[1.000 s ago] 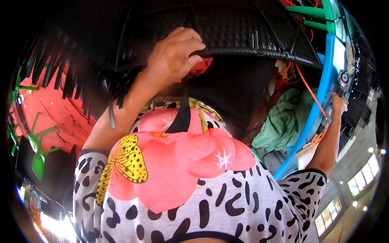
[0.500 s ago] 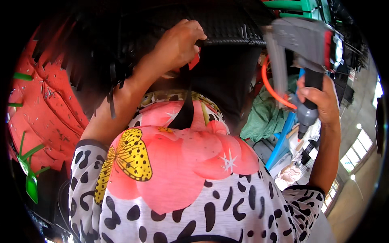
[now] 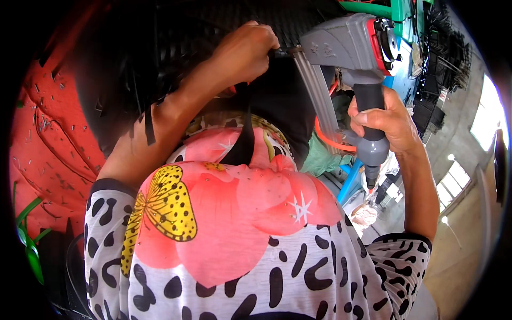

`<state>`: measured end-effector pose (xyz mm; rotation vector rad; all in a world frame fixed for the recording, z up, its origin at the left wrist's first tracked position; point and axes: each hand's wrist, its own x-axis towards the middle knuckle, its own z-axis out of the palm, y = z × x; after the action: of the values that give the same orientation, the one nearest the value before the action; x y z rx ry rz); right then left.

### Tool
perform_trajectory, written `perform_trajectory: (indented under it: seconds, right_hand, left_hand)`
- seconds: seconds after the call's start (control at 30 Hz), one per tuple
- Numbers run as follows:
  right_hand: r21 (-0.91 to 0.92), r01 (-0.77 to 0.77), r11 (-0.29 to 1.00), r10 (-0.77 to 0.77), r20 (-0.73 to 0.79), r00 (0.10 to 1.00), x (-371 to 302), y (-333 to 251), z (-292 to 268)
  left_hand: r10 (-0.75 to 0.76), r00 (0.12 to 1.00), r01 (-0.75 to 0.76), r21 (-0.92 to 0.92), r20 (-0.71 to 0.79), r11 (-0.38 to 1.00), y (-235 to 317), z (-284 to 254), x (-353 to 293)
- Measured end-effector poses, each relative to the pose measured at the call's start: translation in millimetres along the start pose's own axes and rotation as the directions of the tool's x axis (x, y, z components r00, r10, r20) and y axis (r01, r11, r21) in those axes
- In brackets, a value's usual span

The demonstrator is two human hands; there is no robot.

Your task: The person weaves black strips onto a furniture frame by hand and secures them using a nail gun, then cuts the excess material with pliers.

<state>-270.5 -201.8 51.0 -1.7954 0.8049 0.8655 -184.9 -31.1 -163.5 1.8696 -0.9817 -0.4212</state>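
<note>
My right hand [image 3: 392, 117] is wrapped around the black grip of a grey pneumatic staple gun [image 3: 341, 45]. The gun's nose reaches the edge of a black woven panel [image 3: 213, 16], just to the right of my left hand [image 3: 248, 52]. My left hand is a closed fist at that edge, with its fingertips mostly hidden. A flat black strip [image 3: 245, 138] hangs down below it, in front of my shirt. A tiny red bit shows under the fist; what it belongs to is hidden.
An orange air hose [image 3: 333, 143] curves beside the staple gun. Red sheeting [image 3: 48, 133] strewn with small bits lies at left, with a green thing [image 3: 32, 250] near it. Green cloth [image 3: 320, 157] and a blue bar [image 3: 349, 181] are at right. Loose black strips [image 3: 149, 125] dangle by my left forearm.
My right hand has brought the staple gun left, up to the panel edge beside my left hand. The left fist has shifted slightly right and remains closed.
</note>
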Motion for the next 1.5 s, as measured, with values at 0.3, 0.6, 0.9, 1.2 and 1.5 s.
perform_trajectory:
  seconds: [0.3,0.6,0.9,1.2,1.5]
  right_hand:
    - [-0.018,-0.055,0.998,0.056,0.009,0.998,6.3,-4.7,1.0]
    - [0.016,-0.079,0.997,0.079,0.009,0.997,3.3,-7.9,3.8]
    - [0.004,-0.112,0.994,0.112,0.052,0.992,3.2,-7.0,-4.6]
    - [0.087,-0.162,0.983,0.148,0.145,0.978,12.7,-2.7,-9.9]
    - [0.093,-0.068,0.993,0.047,0.211,0.976,16.5,16.1,-14.7]
  left_hand:
    - [-0.048,0.999,0.048,0.003,0.013,0.999,11.9,3.8,3.3]
    - [-0.093,0.995,0.093,0.006,0.036,0.996,16.9,6.5,4.5]
    - [-0.121,0.993,0.121,-0.029,0.009,0.992,25.4,9.9,3.3]
    - [-0.111,0.994,0.111,0.07,-0.001,0.991,15.7,29.1,0.9]
    - [-0.109,0.994,0.108,0.059,0.007,0.992,6.3,37.7,8.5]
